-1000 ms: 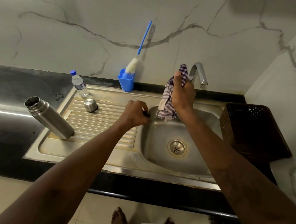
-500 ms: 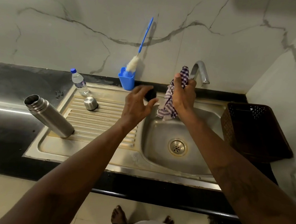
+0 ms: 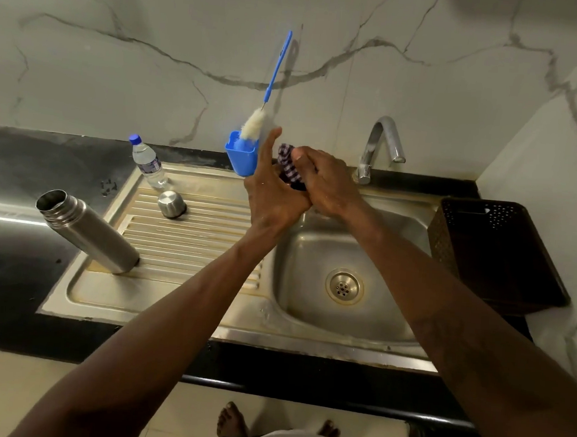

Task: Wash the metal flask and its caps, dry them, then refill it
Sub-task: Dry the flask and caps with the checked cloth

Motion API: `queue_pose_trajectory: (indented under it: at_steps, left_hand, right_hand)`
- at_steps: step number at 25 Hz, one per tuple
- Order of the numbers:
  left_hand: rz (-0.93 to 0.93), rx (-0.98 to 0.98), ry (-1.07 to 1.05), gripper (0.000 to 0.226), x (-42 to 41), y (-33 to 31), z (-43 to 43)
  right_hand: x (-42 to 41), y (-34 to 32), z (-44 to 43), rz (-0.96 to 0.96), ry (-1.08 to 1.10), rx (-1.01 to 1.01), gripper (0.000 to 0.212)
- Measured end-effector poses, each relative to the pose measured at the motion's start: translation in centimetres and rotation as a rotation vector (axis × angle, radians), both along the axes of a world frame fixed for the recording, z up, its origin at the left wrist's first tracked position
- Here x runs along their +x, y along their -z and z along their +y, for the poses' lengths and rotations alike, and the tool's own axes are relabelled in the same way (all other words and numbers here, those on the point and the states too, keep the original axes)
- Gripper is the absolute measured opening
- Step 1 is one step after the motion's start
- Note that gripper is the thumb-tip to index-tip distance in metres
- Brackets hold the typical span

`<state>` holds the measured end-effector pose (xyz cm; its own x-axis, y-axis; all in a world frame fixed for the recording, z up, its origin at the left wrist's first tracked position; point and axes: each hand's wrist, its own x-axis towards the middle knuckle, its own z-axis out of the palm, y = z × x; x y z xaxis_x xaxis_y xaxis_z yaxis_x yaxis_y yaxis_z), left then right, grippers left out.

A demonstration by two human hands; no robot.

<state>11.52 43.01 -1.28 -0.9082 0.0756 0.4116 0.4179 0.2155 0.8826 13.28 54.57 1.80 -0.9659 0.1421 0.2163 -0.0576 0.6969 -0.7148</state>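
The open metal flask (image 3: pixel 88 231) stands at the left end of the drainboard, with no cap on its mouth. A round metal cap (image 3: pixel 172 204) sits upside down on the ridges behind it. Above the basin's back left corner my hands meet. My right hand (image 3: pixel 327 183) grips a checked cloth (image 3: pixel 287 162) bunched around a small dark cap (image 3: pixel 298 186), of which only an edge shows. My left hand (image 3: pixel 275 197) holds that cap from the left, one digit pointing up.
The steel sink (image 3: pixel 272 333) has a drain in its basin and a tap (image 3: pixel 381 146) behind. A small water bottle (image 3: pixel 149 166) and a blue cup (image 3: pixel 242 153) holding a bottle brush (image 3: pixel 273 77) stand at the back. A dark basket (image 3: pixel 496 253) sits at the right.
My left hand lifted the small dark cap from the sink edge up to the cloth. My right hand brought the hanging cloth down and bunched it around the cap.
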Motion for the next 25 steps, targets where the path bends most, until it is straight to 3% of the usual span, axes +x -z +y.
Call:
queue_pose_trajectory:
  at_steps: [4, 9, 12, 15, 19, 23, 25]
  left_hand:
    - [0.116, -0.14, 0.097, 0.106, -0.7, -0.3, -0.3]
    - [0.093, -0.163, 0.095, 0.106, -2.0, -0.6, -1.0]
    - [0.043, -0.108, 0.061, 0.104, -1.2, -0.8, -0.8]
    - [-0.023, -0.033, 0.111, 0.114, -0.8, -1.4, -0.3]
    - [-0.124, 0.133, 0.208, 0.122, -0.4, -2.4, -0.6]
    - [-0.404, 0.54, 0.314, 0.101, -0.2, -2.5, -1.1]
    - [-0.494, 0.625, 0.316, 0.088, -0.4, -2.2, -1.4]
  right_hand:
    - [-0.5, -1.9, 0.1, -0.2, 0.195, -0.123, 0.048]
    - [1.8, 2.5, -1.0, 0.257, 0.124, -0.129, 0.04]
    - [0.8, 1.4, -0.3, 0.219, 0.123, -0.033, 0.041]
    - [0.1, -0.1, 0.0, 0.226, 0.261, -0.07, 0.029]
    - [-0.4, -0.2, 1.7, 0.1, 0.436, -0.363, 0.026]
    - [0.5, -0.7, 1.0, -0.059, 0.329, -1.23, 0.042]
    - [1.0, -0.8, -0.1, -0.018, 0.249, -1.281, 0.041]
